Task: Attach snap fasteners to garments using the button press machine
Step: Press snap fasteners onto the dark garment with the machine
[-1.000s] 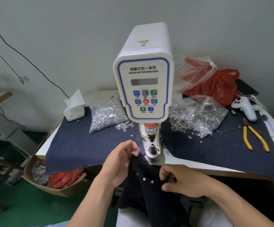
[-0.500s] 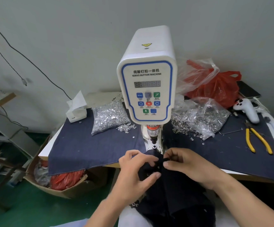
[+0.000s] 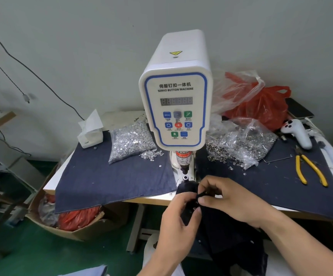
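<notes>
Both hands pinch dark garment (image 3: 219, 232) at near table (image 3: 153, 198) edge, just below press (image 3: 176, 100) die. Left hand (image 3: 178, 220), right hand (image 3: 231, 200) fingers curled on fabric. Snaps (image 3: 131, 140) bagged far left.

Both forearms reach in from the lower edge and meet just before the desk's front edge. The left hand (image 3: 178, 218) curls its fingers round dark cloth; the right hand (image 3: 228, 199) pinches the same cloth — apparently thumb against forefinger — fingertips nearly touching the left's.
</notes>
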Demonstrator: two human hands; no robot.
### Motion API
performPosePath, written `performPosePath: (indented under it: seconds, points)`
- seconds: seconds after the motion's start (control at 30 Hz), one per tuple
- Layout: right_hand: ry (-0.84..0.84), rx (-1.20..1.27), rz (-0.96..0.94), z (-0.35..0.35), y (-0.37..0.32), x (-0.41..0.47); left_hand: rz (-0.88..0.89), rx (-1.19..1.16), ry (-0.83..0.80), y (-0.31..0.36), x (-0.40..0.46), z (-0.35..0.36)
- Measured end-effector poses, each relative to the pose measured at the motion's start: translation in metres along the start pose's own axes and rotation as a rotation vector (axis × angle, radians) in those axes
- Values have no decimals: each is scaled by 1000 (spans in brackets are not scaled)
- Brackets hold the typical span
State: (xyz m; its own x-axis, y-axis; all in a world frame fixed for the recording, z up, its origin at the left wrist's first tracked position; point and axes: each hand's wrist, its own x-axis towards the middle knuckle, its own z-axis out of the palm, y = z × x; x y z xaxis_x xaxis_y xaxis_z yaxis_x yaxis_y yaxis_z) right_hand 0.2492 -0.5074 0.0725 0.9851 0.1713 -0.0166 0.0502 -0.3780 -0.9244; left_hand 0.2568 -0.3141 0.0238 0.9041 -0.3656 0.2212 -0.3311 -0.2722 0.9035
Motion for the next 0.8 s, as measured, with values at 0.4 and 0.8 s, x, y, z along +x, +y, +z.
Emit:
performPosePath:
  seconds: [0.4,0.8]
  points:
    - [-190,-523,24,-29,-9,-6,-80,117,-241,0,8,-18]
    - [-57,39,59,-21,26,21,-99,227,-313,-6,45,-60]
